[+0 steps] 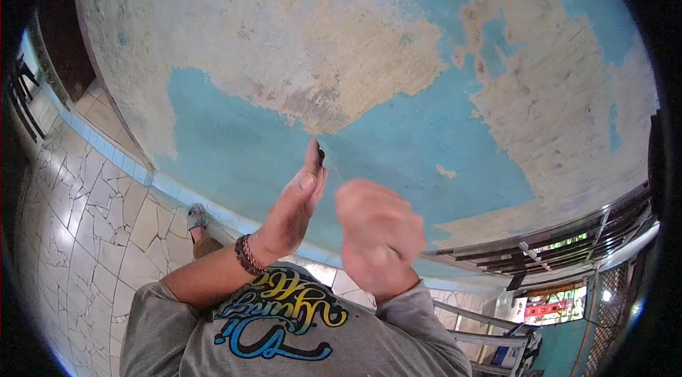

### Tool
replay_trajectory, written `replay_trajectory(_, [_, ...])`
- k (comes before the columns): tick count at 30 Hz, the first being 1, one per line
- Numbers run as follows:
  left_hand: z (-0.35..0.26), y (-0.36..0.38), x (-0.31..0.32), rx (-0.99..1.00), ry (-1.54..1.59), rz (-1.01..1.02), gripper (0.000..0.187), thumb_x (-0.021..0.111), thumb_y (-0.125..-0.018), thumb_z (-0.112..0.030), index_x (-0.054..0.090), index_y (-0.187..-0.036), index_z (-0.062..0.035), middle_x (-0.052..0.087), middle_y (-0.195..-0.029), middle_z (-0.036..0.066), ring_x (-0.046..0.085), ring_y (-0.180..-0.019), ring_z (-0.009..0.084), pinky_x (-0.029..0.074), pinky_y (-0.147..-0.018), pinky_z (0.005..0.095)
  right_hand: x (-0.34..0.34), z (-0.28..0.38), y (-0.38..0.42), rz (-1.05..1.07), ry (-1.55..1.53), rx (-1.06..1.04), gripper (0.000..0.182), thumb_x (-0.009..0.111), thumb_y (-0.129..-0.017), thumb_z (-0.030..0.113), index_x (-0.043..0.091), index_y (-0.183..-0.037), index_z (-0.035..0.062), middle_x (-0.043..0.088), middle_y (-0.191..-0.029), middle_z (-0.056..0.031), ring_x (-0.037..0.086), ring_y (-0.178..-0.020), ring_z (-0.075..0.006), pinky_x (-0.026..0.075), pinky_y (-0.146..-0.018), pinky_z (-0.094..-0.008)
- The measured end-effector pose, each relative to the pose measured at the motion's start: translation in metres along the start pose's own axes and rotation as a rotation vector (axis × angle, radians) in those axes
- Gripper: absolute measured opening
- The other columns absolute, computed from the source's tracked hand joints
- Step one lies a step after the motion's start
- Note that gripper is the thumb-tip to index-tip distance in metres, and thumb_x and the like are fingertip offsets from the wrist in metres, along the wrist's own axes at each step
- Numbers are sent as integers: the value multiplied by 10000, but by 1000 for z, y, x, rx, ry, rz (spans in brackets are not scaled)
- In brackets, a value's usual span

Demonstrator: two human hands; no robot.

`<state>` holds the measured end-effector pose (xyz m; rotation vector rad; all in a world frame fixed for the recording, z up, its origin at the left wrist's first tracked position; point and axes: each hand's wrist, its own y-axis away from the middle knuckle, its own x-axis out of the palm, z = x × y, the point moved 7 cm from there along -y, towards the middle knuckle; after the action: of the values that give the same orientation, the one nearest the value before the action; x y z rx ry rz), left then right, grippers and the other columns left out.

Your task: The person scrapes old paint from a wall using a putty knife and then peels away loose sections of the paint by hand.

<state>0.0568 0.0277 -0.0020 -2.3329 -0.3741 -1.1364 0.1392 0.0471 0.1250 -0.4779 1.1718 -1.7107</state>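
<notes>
Facing a large wall (pixel 234 128) closely, with both bare hands rising between it and the body. Showing light blue paint on the wall, broken by big pale, rough patches across the far part and down the right. Holding the left hand (pixel 293 208) open and on edge, its fingers straight, close together and pointing at the wall, its palm turning toward the right. Showing something small and dark at these fingertips, too small to tell as a held thing or a mark; not showing clearly whether the fingertips are touching the wall. Curling the right hand (pixel 380 235) into a loose fist just right of the left hand, blurring, so hiding whatever may be inside it. Leaving a gap between the two hands.

Wearing a braided bracelet (pixel 249 255) on the left wrist and a grey shirt (pixel 284 327) with yellow and blue lettering. Resting a sandalled foot (pixel 197 219) on the irregular pale tile floor (pixel 92 235), left of the hands, beside a light blue tiled edge (pixel 106 147) running along the wall's base. Having a dark doorway (pixel 65 36) at the far left, dark slats (pixel 568 240) at the right, and metal rails (pixel 483 339) at the near right.
</notes>
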Motion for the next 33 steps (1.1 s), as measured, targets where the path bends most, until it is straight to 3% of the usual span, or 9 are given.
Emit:
replay_trajectory(5, [-8,-3,9,40,33,43,837,450,-1003,-365,-57,-1548,17,-29,-1653,105,-9,-1520,199,-7,-1222,364,2,-18,0,-59,20,-58,338,565,-917,202,480,-670,-13,509,-618,-100,456,-505,-231,380,-486,-386])
replay_trajectory(11, [5,1,-15,40,-25,-44,797,447,-1012,-338,-25,-1558,0,-15,-1654,105,19,-1521,199,14,-1222,351,3,-1,-3,-34,-46,-77,295,577,-886,169,491,-681,-24,519,-624,-116,469,-517,-239,398,-502,-391])
replay_trajectory(14, [-2,-2,-3,-8,-15,-76,801,396,-985,-454,63,-1575,-26,144,-1640,105,159,-1502,220,110,-1207,370,7,-20,-4,-93,2,-66,291,596,-863,157,491,-665,-29,527,-627,-122,480,-528,-244,408,-513,-392])
replay_trajectory(20, [4,-3,-16,31,-75,-126,733,367,-1011,-423,94,-1580,-49,327,-1559,91,350,-1405,201,225,-1168,349,7,-9,0,-90,127,-124,332,579,-892,174,490,-643,-27,549,-641,-131,492,-538,-253,411,-519,-386])
replay_trajectory(23, [4,-2,-19,-7,-31,-154,732,370,-1012,-426,103,-1579,-49,315,-1566,94,334,-1416,204,223,-1169,349,11,-16,-5,-72,-27,-88,344,568,-908,178,487,-638,-19,537,-632,-126,483,-530,-249,405,-511,-384])
replay_trajectory(26, [2,-3,-23,95,-116,-169,742,380,-1008,-441,118,-1576,-42,313,-1567,92,335,-1415,204,227,-1169,353,8,-13,-9,-78,-44,-128,352,570,-915,185,479,-637,-11,518,-616,-115,469,-517,-240,396,-500,-382])
replay_trajectory(29, [-2,-4,-12,-53,81,-57,791,416,-1026,-364,-36,-1550,20,-10,-1653,108,2,-1517,176,6,-1218,354,12,-23,-1,-81,8,-68,355,570,-923,191,473,-646,-9,510,-610,-111,464,-510,-235,392,-496,-380])
replay_trajectory(33, [-3,-6,-19,20,9,-56,788,425,-1024,-390,-4,-1560,-4,-10,-1655,97,-6,-1519,169,6,-1220,347,11,-5,-7,-45,-83,-89,337,571,-923,183,486,-664,-15,517,-616,-111,472,-512,-235,402,-500,-379])
